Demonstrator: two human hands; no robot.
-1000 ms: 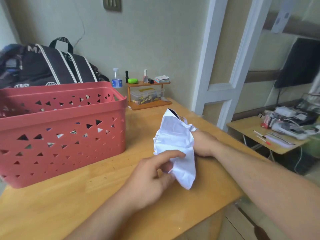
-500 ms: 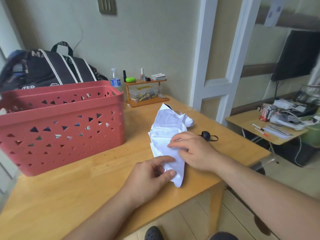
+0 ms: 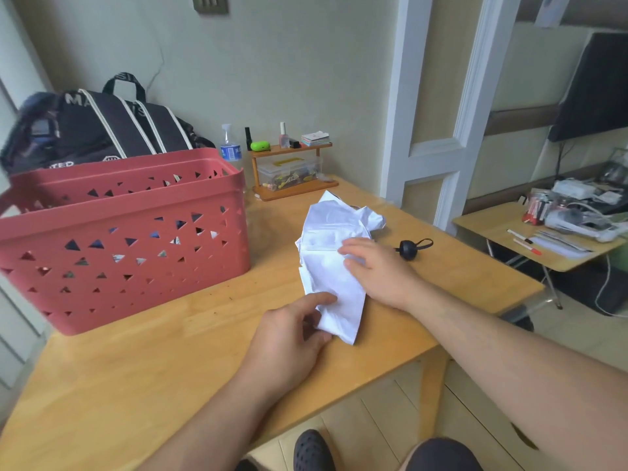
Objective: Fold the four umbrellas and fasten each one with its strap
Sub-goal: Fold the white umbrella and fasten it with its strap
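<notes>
A white crumpled fabric umbrella (image 3: 334,263) is lying on the light wooden table (image 3: 142,362), towards its right half, with its narrow end pointing to the near edge and stopping just before it. The left hand (image 3: 289,338) is gripping this narrow end, the thumb lying on top of the fabric and the other fingers curling under it. The right hand (image 3: 377,270) is resting flat on the middle of the umbrella, fingers stretched and pressing the cloth down, grasping nothing. A small black round handle with a loop cord (image 3: 409,249) is lying on the table just beside the right hand, at its far side; I cannot tell how it is joining the fabric. To the right of it the bare table surface is running up to the right edge, and in front of the left hand a wide bare strip is reaching the near edge. On the left, a red plastic basket with triangle holes (image 3: 129,246) is standing near the umbrella, apart from it, and closing that side. Behind the basket a black bag with white stripes (image 3: 98,130) is leaning at the wall. At the far edge a small wooden shelf with bottles and a clear box (image 3: 292,171) is standing, with a clear spray bottle (image 3: 230,147) beside it.
</notes>
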